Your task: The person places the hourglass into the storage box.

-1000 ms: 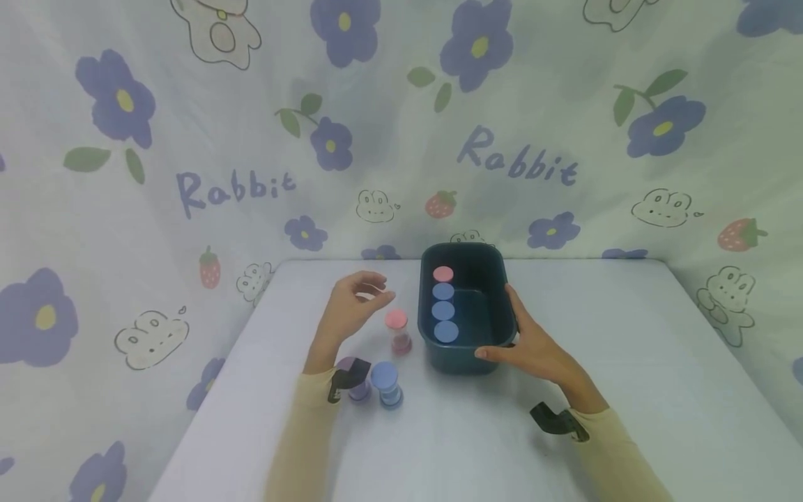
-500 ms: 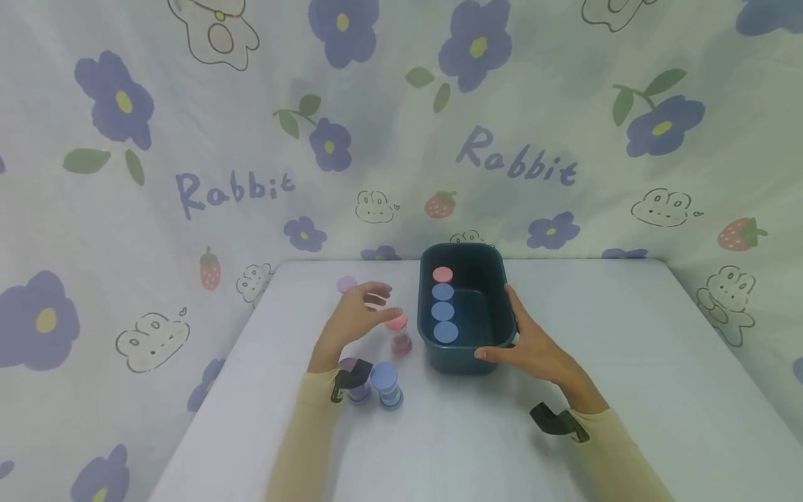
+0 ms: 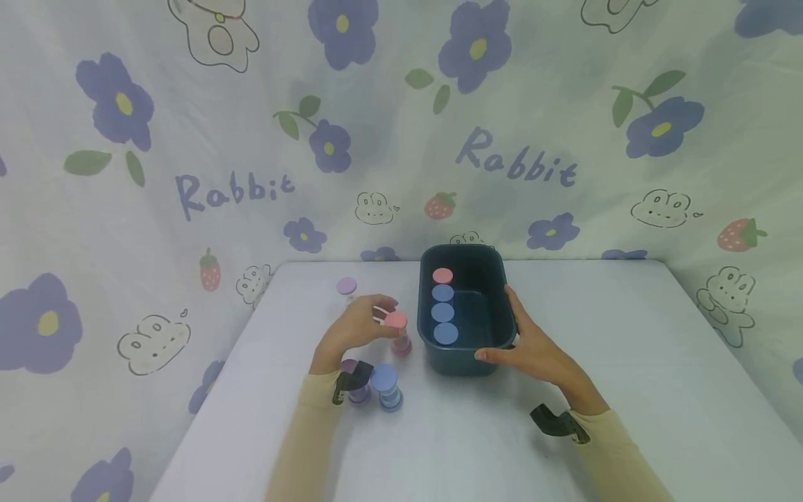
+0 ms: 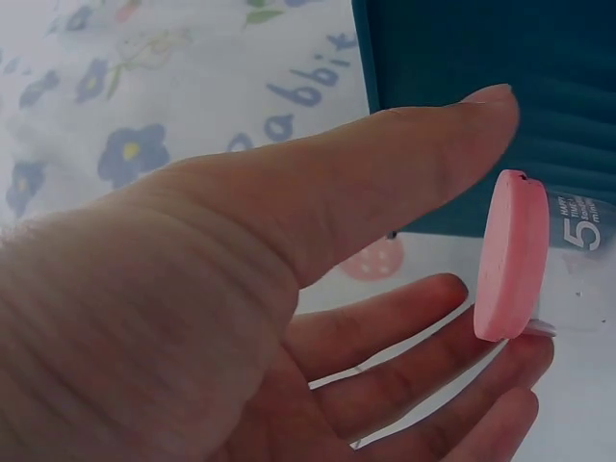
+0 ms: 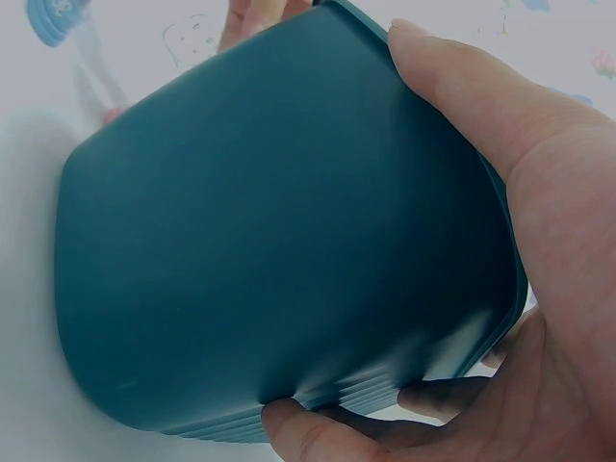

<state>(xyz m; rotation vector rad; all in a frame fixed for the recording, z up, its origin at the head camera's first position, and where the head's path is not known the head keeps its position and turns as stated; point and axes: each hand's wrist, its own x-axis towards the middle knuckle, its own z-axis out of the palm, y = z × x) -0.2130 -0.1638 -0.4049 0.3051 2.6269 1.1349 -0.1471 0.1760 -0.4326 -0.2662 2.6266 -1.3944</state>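
Left hand point(image 3: 357, 326), wide, seemingly targets pink hourglass point(image 3: 396, 318) at eight o'clock from bin point(image 3: 461, 361), pinch likely needed next; right hand point(image 3: 532, 343) grips bin.

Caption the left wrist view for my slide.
Left hand poised around a pink-capped hourglass, beside a teal bin.

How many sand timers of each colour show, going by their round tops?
Blue sand timers: 4 (3 in the teal bin, 1 outside)
Pink sand timers: 2 (1 in the teal bin, 1 at the left hand)
Purple sand timers: 2 (both outside the teal bin)
Total: 8
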